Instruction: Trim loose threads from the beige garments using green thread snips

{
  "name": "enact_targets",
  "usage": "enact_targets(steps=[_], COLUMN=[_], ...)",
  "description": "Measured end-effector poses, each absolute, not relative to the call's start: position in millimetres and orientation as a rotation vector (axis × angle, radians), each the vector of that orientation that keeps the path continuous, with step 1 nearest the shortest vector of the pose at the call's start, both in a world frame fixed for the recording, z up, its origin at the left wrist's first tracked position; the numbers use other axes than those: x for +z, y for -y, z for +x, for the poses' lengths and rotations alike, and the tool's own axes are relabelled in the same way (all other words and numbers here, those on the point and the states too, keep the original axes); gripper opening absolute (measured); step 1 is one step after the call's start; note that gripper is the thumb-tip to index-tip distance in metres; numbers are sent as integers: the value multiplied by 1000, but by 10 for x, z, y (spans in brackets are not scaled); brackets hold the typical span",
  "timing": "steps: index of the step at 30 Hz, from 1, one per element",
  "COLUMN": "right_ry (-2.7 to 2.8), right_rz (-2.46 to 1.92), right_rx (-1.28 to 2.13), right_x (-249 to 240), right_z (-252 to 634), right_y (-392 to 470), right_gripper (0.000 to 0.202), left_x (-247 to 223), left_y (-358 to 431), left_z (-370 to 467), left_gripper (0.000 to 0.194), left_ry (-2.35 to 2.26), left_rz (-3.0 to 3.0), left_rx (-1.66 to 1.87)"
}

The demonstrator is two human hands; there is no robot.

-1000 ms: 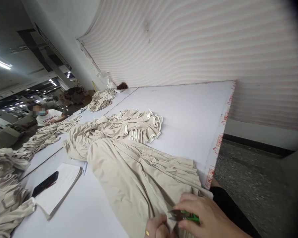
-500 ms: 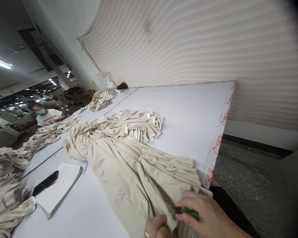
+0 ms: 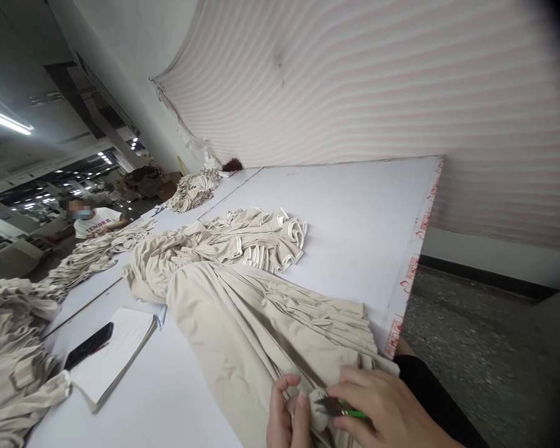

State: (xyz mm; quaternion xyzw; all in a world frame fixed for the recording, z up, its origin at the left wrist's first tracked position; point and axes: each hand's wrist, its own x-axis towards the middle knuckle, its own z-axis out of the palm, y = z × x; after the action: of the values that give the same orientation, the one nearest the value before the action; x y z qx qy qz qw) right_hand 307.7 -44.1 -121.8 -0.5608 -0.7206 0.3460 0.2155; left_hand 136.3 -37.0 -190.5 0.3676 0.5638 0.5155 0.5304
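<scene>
Beige cloth (image 3: 224, 317) is spread in long folds down to the table's near edge. My right hand (image 3: 378, 398) is closed around small green-handled snips (image 3: 338, 407), whose dark blades point left at a bit of the cloth. Just left of the blades, my left hand (image 3: 287, 414) has its thumb and fingers bent together at the cloth's edge; the fabric touches its fingertips. Behind this cloth lies a bunched beige pile with white edging (image 3: 275, 239).
On the white table (image 3: 354, 218) a notebook (image 3: 116, 354) carries a black phone (image 3: 88, 345) and a red pen. More beige cloth (image 3: 14, 348) is heaped at left. A masked person (image 3: 98, 221) is across the table. A striped sheet (image 3: 354, 93) hangs behind.
My left hand has risen a little and its fingers have lifted. The snips' blades now show more plainly beside the cloth edge. The view has shifted slightly.
</scene>
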Motion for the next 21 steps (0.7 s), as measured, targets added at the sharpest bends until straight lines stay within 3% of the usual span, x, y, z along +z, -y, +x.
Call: enact_targets(steps=[10,16,21], right_ry=[1950,1972,1860], right_rz=[-1486,-1509,-1468], right_rx=[968,958,992], right_x=[-1222,-1194,-1269], right_z=[3097,3123,3176], right_y=[402,415,437], right_gripper=[17,28,15], left_x=[-1816,-1707,-1644], left_y=[283,190,200], left_z=[1257,1268,1294], left_gripper=[58,56,53], left_ry=[-1222,-1132,-1259], left_rz=[889,750,887], left_rx=[1076,987,969])
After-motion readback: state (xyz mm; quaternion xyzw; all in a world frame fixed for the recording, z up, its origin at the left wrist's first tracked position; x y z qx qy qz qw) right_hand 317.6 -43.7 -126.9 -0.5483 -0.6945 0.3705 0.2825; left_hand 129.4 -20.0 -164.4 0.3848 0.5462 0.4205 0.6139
